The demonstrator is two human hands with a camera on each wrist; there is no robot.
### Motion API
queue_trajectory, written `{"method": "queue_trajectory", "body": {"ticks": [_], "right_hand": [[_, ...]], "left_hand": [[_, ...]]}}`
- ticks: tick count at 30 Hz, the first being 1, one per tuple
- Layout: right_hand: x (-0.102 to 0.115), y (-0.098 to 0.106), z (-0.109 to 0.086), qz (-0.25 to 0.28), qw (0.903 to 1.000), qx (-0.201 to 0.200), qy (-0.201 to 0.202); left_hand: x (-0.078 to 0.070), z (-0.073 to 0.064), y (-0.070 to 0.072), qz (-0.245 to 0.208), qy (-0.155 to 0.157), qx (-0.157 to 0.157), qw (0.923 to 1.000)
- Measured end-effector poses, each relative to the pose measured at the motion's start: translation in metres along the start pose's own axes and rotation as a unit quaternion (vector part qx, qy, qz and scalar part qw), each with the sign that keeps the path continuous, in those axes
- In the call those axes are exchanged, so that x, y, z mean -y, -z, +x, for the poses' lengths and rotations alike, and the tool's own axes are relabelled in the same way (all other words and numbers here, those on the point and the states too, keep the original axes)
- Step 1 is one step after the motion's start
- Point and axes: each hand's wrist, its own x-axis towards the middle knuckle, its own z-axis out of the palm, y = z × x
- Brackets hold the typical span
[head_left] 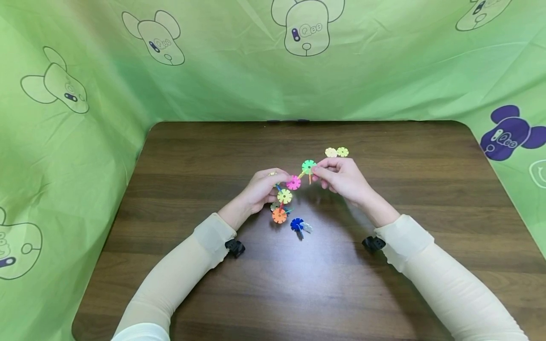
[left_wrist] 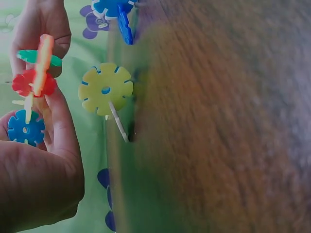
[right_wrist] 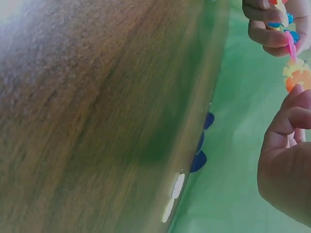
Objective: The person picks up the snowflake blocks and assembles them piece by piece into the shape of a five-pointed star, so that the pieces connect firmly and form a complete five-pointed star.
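Note:
A chain of notched plastic discs, slotted into one another, runs between the two hands. My left hand [head_left: 259,190] grips it near a pink disc [head_left: 293,182], its fingers partly behind the pieces. At the chain's far end, the right hand [head_left: 342,179] pinches the edge by a green disc [head_left: 309,166], with thumb and forefinger together. An orange disc edge shows just under the green one. From the left hand hang a yellow disc [head_left: 284,196] and an orange disc [head_left: 279,216]. In the left wrist view, a blue disc [left_wrist: 25,127] and a red disc [left_wrist: 23,82] lie by the fingers.
On the brown wooden table [head_left: 179,199] lies a dark blue disc [head_left: 296,224] joined to pale pieces, nearer the body. Two pale yellow discs [head_left: 342,151] sit beyond the right hand. A green printed curtain [head_left: 239,76] surrounds the table's back and sides.

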Motion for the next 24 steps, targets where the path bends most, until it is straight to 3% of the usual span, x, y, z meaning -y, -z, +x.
{"method": "queue_trajectory", "body": {"ticks": [9,24], "right_hand": [[-0.001,0.0,-0.001,-0.05,0.9987,-0.002,0.009],[-0.005,-0.009,-0.008,-0.027,0.9987,-0.043,0.007]], "left_hand": [[0.001,0.0,-0.003,-0.035,-0.013,-0.014,0.9992],[0.006,-0.001,-0.014,-0.065,-0.026,-0.049,0.9963]]}}
